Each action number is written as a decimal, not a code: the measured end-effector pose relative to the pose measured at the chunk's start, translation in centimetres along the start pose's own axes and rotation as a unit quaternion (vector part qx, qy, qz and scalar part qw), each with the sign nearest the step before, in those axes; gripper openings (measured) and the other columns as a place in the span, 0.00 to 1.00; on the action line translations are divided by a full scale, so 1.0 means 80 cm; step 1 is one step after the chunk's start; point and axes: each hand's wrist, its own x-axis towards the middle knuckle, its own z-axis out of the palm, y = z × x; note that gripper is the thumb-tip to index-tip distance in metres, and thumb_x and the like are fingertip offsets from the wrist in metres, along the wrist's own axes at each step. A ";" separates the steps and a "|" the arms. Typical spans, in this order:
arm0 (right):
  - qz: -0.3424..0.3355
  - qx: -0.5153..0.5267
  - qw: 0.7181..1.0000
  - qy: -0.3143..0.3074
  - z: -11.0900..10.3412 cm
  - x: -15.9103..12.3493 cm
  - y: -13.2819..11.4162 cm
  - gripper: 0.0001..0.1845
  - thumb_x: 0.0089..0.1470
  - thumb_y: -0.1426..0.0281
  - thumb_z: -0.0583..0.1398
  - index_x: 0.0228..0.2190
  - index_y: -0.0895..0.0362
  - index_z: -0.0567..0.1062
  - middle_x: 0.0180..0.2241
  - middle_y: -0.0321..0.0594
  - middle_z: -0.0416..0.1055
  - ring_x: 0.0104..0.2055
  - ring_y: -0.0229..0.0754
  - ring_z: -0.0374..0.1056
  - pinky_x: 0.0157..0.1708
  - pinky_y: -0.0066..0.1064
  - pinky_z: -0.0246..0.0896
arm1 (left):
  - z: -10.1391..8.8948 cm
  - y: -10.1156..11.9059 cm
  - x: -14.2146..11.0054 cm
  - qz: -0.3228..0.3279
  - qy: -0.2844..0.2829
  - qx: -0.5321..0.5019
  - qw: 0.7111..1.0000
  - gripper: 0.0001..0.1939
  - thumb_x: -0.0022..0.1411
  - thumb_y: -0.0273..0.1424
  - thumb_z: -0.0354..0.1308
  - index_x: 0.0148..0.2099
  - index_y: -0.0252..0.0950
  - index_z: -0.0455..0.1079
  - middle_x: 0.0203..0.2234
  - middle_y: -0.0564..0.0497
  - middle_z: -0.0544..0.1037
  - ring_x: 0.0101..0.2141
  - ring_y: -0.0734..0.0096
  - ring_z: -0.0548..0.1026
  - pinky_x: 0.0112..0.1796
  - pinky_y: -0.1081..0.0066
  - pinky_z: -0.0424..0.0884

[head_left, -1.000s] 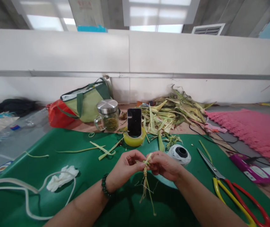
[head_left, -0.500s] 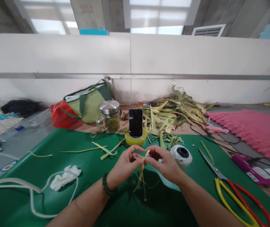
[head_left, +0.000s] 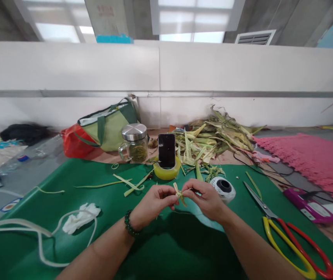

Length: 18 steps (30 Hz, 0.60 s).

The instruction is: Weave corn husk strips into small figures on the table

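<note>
Left hand (head_left: 155,202), right hand (head_left: 206,199): fingers pinching husk piece (head_left: 179,193), near side of phone (head_left: 167,151). Left of phone: lidded glass mug (head_left: 134,134), yellow-green matter (head_left: 139,154) inside; farther left, green bag (head_left: 113,133), white material (head_left: 95,119) within.

Green mat (head_left: 155,256) carries scissors (head_left: 268,212), white spool (head_left: 227,196), crumpled white wad (head_left: 76,224), yellow tape roll (head_left: 167,174), pale strips (head_left: 130,191).

Husk (head_left: 178,193) turned: upper tip leans left, leaned right before. Long tails hung down on the near side a second ago, looked shorter half a second ago; now out of sight below, just a short end pointing near and right. Thumbs nearly met half a second ago; now left hand (head_left: 156,200) and right hand (head_left: 204,196) pinch slightly apart, knot exposed between. Thread (head_left: 187,213) lies flatter, sagged lower before.
</note>
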 end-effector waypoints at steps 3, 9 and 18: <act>-0.055 -0.016 0.998 -0.012 -0.003 0.000 -0.001 0.12 0.58 0.67 0.55 0.26 0.58 0.71 0.24 0.36 0.66 0.27 0.34 0.62 0.27 0.24 0.56 | -0.004 -0.001 -0.001 -0.049 -0.026 -0.033 0.998 0.18 0.45 0.43 0.66 0.26 0.30 0.72 0.20 0.51 0.74 0.20 0.80 0.67 0.25 0.77 0.63; -0.087 0.016 0.996 -0.017 -0.004 0.000 0.001 0.11 0.59 0.67 0.56 0.27 0.58 0.71 0.25 0.37 0.67 0.28 0.34 0.63 0.28 0.24 0.57 | 0.000 -0.006 -0.001 -0.079 -0.007 -0.110 0.991 0.19 0.41 0.42 0.69 0.25 0.30 0.72 0.20 0.51 0.74 0.22 0.80 0.69 0.25 0.78 0.64; -0.103 0.035 0.994 -0.024 0.002 0.000 0.002 0.12 0.59 0.66 0.56 0.27 0.58 0.72 0.24 0.38 0.67 0.28 0.35 0.63 0.28 0.25 0.58 | 0.011 -0.006 -0.001 -0.049 0.008 -0.076 0.996 0.21 0.37 0.42 0.71 0.24 0.30 0.70 0.19 0.53 0.72 0.22 0.81 0.66 0.25 0.78 0.62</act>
